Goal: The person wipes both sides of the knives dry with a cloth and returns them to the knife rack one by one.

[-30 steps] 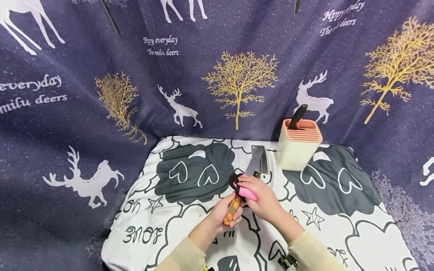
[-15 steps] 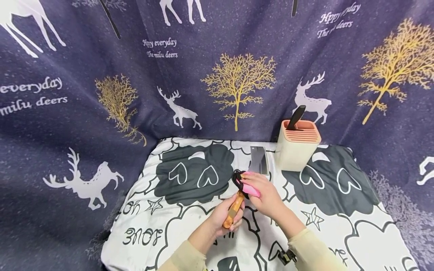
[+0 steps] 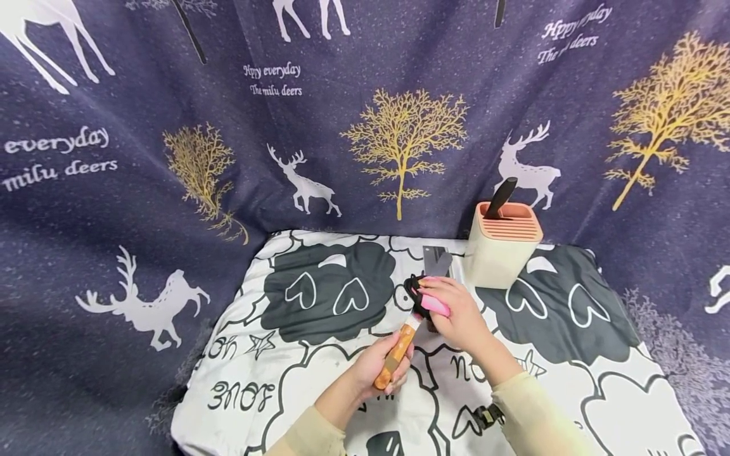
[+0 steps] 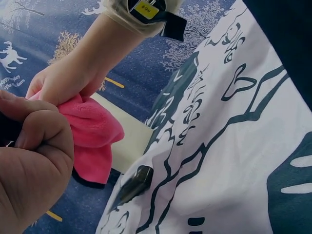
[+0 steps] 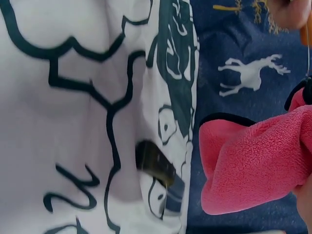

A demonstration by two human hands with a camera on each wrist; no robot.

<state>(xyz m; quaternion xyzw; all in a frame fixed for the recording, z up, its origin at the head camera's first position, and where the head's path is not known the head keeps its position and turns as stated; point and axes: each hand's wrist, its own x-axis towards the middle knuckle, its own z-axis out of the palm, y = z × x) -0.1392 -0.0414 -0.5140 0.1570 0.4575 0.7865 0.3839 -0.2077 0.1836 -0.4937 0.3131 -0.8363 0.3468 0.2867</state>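
In the head view my left hand (image 3: 371, 366) grips the orange-brown handle of a knife (image 3: 397, 354), which points away and to the right. My right hand (image 3: 459, 313) holds a pink cloth (image 3: 435, 304) with black edging round the knife's blade. A short length of bare metal shows between handle and cloth, and a grey tip end sticks out beyond. Underneath, a cleaver (image 3: 430, 254) lies on the patterned cloth, partly hidden by the hand. The right wrist view shows the pink cloth's fuzzy face; the cleaver's dark handle (image 5: 155, 161) lies below it.
A cream knife block (image 3: 502, 256) with an orange slotted top stands at the back right, holding one black-handled knife (image 3: 502, 197). A black-and-white patterned cover (image 3: 319, 380) spreads over the surface. Behind it hangs a dark blue deer-print curtain (image 3: 353, 126).
My right hand and the pink cloth have slid away from the handle along the blade, up and right. Metal now shows beside the handle. The left hand has shifted only slightly.
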